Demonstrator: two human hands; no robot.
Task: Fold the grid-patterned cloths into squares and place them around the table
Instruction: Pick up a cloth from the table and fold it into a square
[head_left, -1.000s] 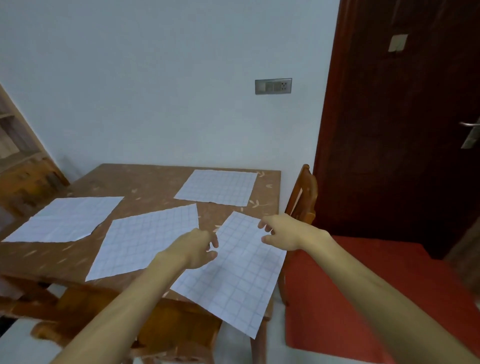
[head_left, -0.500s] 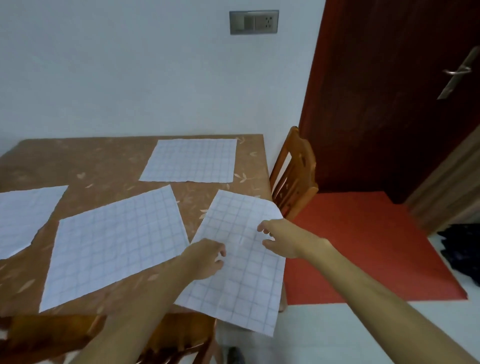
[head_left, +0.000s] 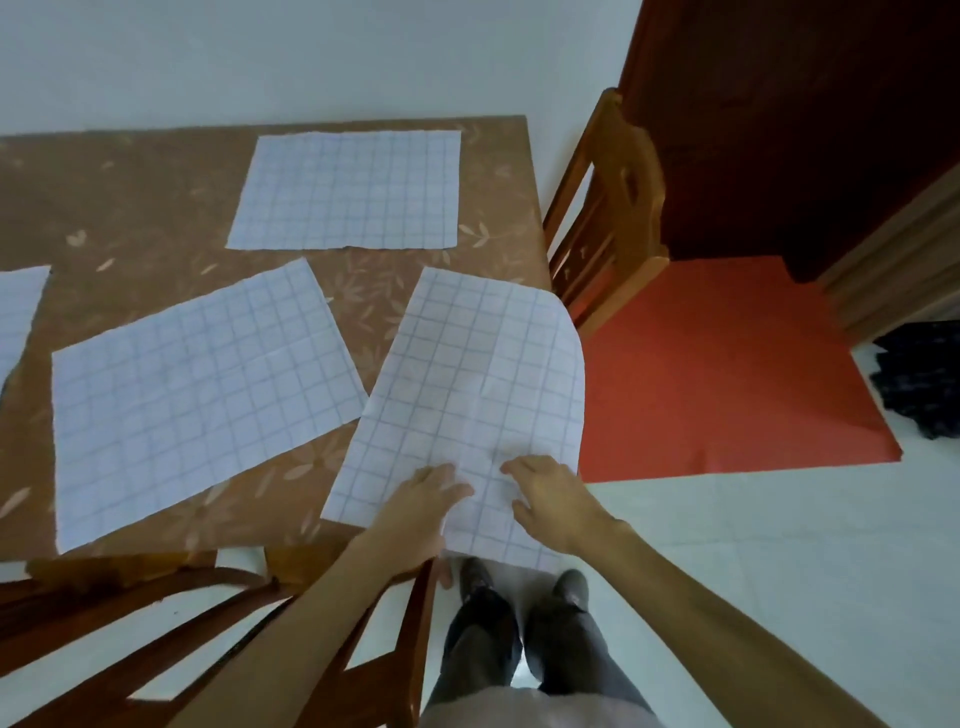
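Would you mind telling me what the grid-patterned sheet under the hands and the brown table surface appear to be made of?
White grid-patterned sheet: thin and matte; it holds sharp creases and curls stiffly over the table edge, so it looks more like paper than woven cloth. Brown table surface: a printed leaf pattern with a faint sheen, possibly a vinyl or laminate covering; uncertain.

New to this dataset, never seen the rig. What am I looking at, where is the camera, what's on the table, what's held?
No machine here: a person works with two bare hands. The single view comes from a camera on their head, looking down. The left hand and right hand both lie on the near end of one grid-patterned cloth, which hangs over the corner of the brown table. Whether the fingers pinch it is hard to tell. Three more grid cloths lie flat: middle, far, left edge. A wooden chair stands beside the table.
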